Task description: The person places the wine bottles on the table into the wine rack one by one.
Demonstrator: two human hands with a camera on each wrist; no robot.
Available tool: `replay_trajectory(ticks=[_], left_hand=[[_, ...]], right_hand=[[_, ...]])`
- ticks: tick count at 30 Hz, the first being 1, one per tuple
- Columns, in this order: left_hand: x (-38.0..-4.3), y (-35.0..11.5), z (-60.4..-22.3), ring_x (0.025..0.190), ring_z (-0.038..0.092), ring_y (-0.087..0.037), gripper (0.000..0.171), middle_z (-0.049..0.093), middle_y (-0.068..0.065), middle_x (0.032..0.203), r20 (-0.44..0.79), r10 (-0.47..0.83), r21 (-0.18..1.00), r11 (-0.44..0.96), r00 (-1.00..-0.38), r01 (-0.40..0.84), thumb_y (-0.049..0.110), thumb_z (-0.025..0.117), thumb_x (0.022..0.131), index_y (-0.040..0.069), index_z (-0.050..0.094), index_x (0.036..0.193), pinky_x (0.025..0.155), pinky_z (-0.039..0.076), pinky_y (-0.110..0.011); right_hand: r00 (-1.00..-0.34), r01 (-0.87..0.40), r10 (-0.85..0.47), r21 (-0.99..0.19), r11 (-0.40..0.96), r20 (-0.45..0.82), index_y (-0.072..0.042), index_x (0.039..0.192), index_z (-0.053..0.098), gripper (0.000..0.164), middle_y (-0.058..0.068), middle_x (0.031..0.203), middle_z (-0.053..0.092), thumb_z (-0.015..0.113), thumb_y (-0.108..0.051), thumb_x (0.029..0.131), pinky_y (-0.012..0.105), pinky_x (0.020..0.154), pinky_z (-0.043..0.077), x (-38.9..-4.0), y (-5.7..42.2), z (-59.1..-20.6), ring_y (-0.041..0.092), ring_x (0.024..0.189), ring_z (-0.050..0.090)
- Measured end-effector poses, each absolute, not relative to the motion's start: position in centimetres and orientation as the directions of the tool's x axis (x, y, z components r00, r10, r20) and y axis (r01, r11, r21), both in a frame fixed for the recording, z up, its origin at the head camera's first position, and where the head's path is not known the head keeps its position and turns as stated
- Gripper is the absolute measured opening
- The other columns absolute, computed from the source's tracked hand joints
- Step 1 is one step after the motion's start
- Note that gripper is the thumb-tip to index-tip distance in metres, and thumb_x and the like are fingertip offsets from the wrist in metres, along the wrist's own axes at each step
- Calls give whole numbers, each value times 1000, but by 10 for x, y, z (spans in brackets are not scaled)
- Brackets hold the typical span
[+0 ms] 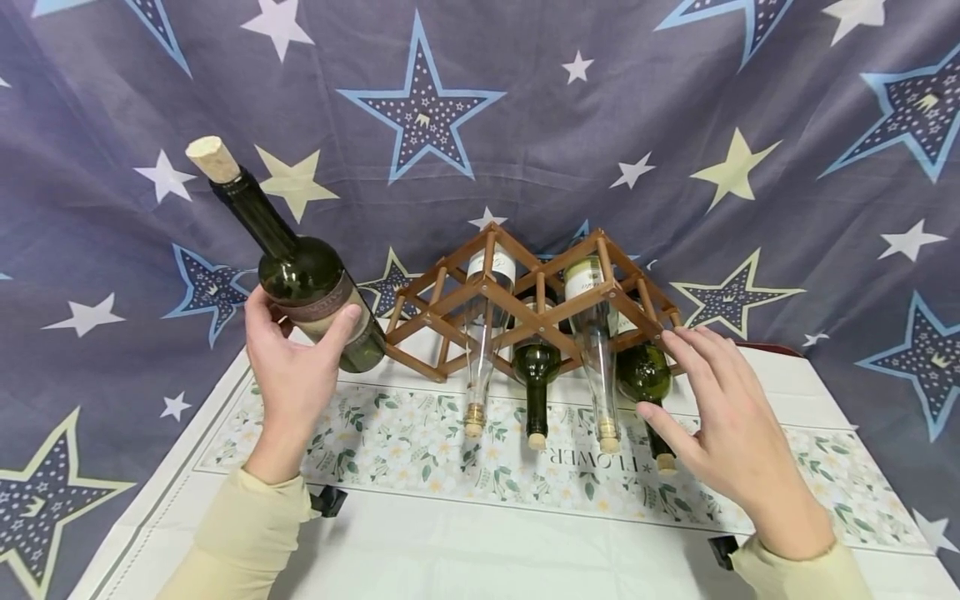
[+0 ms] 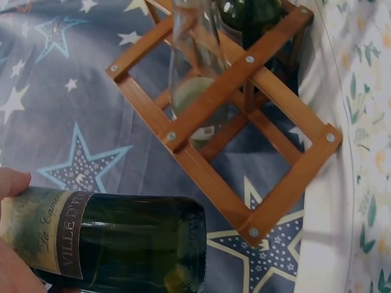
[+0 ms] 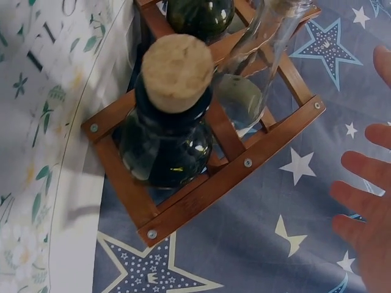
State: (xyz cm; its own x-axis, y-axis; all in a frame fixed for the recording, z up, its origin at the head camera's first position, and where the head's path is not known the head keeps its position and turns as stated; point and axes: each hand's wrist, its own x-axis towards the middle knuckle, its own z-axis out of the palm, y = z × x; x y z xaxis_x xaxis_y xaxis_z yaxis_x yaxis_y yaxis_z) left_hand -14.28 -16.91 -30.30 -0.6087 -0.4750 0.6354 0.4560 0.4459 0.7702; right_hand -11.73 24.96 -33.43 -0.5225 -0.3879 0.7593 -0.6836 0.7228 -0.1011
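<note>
My left hand (image 1: 296, 375) grips a dark green wine bottle (image 1: 315, 287) round its labelled body, the cork tilted up and to the left. In the left wrist view the bottle's base (image 2: 189, 244) points toward the end of the wooden wine rack (image 1: 540, 312). At the rack's other end, my right hand (image 1: 731, 417) has its fingers spread, beside a corked green bottle (image 1: 647, 375) lying in a slot. Two clear bottles (image 1: 480, 350) (image 1: 596, 350) and another green bottle (image 1: 537, 375) lie in the rack, necks toward me.
The rack stands on a white table (image 1: 480, 533) with a floral runner (image 1: 420, 442) lettered FLOWER. Behind it hangs a grey-blue cloth (image 1: 525, 167) printed with stars. The rack's leftmost slot (image 1: 416, 337) holds no bottle.
</note>
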Motion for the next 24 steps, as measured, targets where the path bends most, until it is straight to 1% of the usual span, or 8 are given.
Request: replay_trajectory(ticks=[7,11,14,21,24], left_hand=[[-138,-160,-295,106,54,-12,65,58,-6,119,638,-464,770,385,-614,509,7,83,76,0,51,133,95,44,-28],[-136,-156,-292,106,55,-14,65,58,-6,118,630,-463,776,340,-623,531,6,83,76,0,51,132,95,45,-28],[-135,-153,-290,105,55,-16,64,58,-6,117,631,-460,773,302,-624,559,4,83,75,0,51,131,93,45,-28],[-134,-144,-285,103,56,-20,63,56,-9,117,651,-456,745,230,-607,626,0,81,74,0,53,130,91,46,-29],[-133,-139,-284,103,56,-21,62,57,-11,116,658,-453,735,212,-601,644,-1,81,74,0,53,129,91,46,-29]], right_hand=[[-537,-682,-386,-117,721,750,1,145,49,79,23,143,48,61,-57,92,54,116,21,-120,243,-334,40,135,40],[-540,-682,-385,-120,722,748,0,146,48,81,23,144,47,59,-59,92,54,116,21,-121,237,-333,40,137,38],[-533,-688,-385,-122,715,753,1,146,48,81,23,144,47,57,-60,93,54,116,21,-121,232,-331,41,137,37],[-494,-721,-387,-119,683,778,5,142,50,79,24,141,49,59,-56,93,54,113,25,-123,220,-325,42,134,40],[-493,-725,-392,-118,679,777,5,142,50,79,24,141,50,59,-56,93,54,114,25,-124,216,-324,42,134,40]])
